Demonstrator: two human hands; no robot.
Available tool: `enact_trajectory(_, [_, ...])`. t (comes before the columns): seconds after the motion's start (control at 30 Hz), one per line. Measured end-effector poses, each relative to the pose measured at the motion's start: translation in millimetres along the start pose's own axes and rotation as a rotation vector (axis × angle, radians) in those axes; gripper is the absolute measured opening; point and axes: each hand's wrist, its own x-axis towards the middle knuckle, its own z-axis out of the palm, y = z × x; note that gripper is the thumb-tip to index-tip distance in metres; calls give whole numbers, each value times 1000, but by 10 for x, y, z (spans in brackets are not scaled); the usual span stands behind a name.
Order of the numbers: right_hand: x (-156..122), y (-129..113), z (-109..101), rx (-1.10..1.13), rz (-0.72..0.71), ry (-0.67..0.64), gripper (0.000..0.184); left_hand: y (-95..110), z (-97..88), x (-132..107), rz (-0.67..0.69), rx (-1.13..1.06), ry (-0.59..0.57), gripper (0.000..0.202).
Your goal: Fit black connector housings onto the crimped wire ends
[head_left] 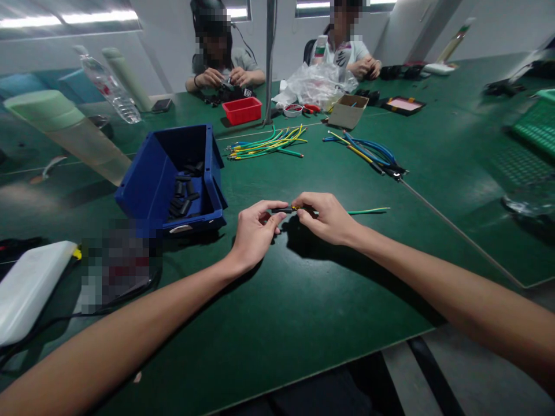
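My left hand (260, 231) pinches a short black sleeve (281, 210) between thumb and fingertips, above the green table. Facing it, my right hand (323, 216) is closed on a green wire (368, 211), whose free end sticks out to the right past my knuckles. A yellow bit of the wire's other end shows at my right fingertips, right at the sleeve's end; whether it is inside the sleeve I cannot tell. Left of my hands stands a blue bin (173, 179) with several black sleeves (184, 193) in it.
Green and yellow wires (269, 144) lie beyond my hands, and blue wires (368, 150) farther right. A red tray (241, 110) and a cardboard box (348, 111) stand at the back. A white power bank (34, 289) lies left. Two people sit opposite, hands at work.
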Motion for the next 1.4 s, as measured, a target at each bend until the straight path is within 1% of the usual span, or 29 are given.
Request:
enact_trajectory(0.17, [-1, -1, -18, -42, -29, -41, 19, -5, 3, 10, -16, -5, 25, 23])
enact_trajectory(0.27, [-3, -9, -31, -63, 13, -81, 21, -10, 5, 11, -23, -11, 40, 24])
enact_trajectory(0.37, [3, -31, -48, -54, 62, -101, 20, -9, 5, 7, -21, -19, 31, 25])
enact_trajectory(0.53, [18, -71, -80, -66, 102, -149, 22, 10, 9, 0, -17, -22, 25, 24])
enact_trajectory(0.73, [19, -67, -93, -87, 109, -147, 26, 22, 16, -3, 0, -25, 27, 22])
enact_trajectory(0.93, [10, -67, -88, -90, 112, -135, 23, 34, 17, -8, 7, -5, 24, 21])
enact_trajectory(1.17, [6, -67, -82, -107, 100, -110, 25, 27, 15, -8, 17, -2, 23, 21])
enact_trajectory(1.4, [17, -79, -89, -118, 86, -115, 23, 40, 18, -10, 17, -14, 28, 21])
